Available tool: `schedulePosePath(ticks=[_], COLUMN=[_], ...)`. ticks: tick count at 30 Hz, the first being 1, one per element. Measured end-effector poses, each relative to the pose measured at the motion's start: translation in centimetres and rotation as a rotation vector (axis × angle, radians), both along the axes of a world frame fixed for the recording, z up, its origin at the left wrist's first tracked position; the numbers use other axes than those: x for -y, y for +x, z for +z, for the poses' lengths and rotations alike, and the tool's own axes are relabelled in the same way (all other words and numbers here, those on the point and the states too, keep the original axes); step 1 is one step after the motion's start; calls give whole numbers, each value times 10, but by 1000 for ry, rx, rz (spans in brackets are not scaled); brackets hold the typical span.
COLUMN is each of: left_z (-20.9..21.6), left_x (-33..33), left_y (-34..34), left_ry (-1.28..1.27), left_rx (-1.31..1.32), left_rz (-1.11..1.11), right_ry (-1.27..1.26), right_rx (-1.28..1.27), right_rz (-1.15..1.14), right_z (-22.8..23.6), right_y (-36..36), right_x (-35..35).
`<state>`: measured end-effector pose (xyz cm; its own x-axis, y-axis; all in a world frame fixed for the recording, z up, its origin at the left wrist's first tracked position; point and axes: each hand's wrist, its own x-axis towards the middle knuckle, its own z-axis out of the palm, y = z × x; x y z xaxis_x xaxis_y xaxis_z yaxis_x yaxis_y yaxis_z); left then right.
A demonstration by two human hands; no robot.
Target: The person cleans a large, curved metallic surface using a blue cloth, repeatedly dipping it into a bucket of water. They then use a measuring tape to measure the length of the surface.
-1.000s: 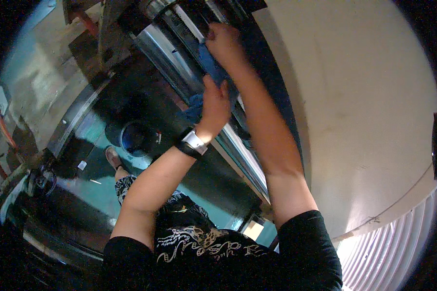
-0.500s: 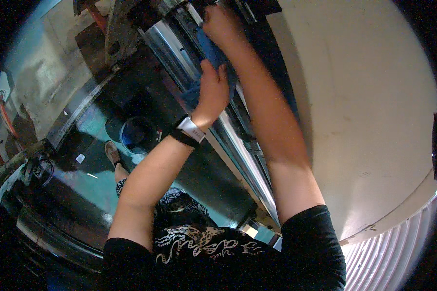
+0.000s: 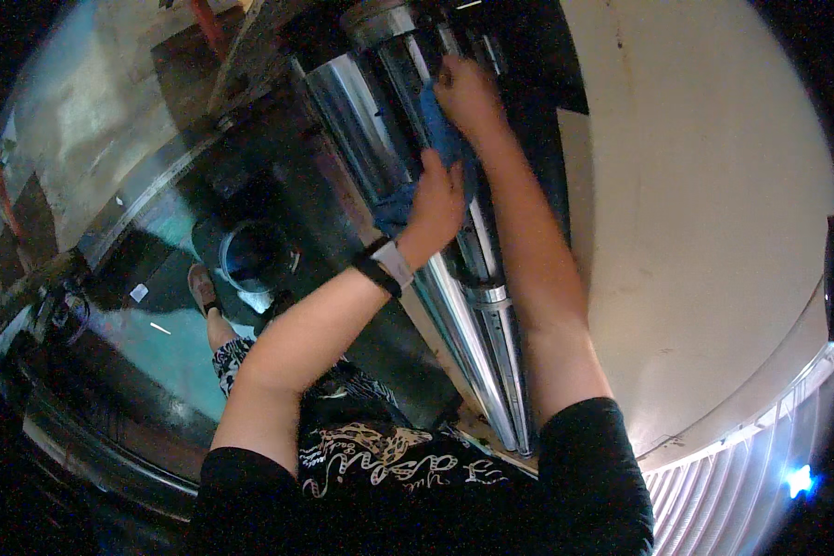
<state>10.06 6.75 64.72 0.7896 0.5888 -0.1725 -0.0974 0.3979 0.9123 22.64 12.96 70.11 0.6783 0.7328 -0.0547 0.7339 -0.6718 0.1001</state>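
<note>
A blue cloth (image 3: 443, 130) is stretched over long shiny metal rollers (image 3: 357, 111) of a machine. My right hand (image 3: 473, 97), at the far end, has its fingers curled round the cloth's upper end. Nearer to me, my left hand (image 3: 437, 206) is closed on the lower part of the same cloth, its thumb pointing up; a bunched fold sticks out to its left. Its other fingers are partly hidden. A watch with a black band (image 3: 387, 264) is on my left wrist. A thinner bright roller (image 3: 473, 357) runs back toward my body below my hands.
A large cream-coloured panel (image 3: 686, 232) curves along the right side. On the green floor at left stands a dark bucket (image 3: 253, 258), with a white scrap (image 3: 139, 293) near my foot. White ribbed sheeting (image 3: 732, 500) lies at the lower right, with a bright light spot.
The view has shifted, so the machine's far end and more of the rollers show. Both hands keep hold of the cloth and sit lower and farther right in the picture.
</note>
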Motion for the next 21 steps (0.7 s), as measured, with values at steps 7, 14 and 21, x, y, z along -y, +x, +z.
schedulePosePath(ticks=[7, 14, 21], left_z=[1, -10, -33], left_x=[10, -20, -30], left_y=[-4, -1, -49], left_ry=[-105, 4, 199], left_rx=[110, 83, -42], left_rz=[-68, 36, -281], right_ry=[91, 54, 284], right_rx=[73, 57, -35], right_rz=[-12, -78, -259], right_z=[6, 5, 21], right_y=[-12, -9, -51], right_x=[21, -2, 81])
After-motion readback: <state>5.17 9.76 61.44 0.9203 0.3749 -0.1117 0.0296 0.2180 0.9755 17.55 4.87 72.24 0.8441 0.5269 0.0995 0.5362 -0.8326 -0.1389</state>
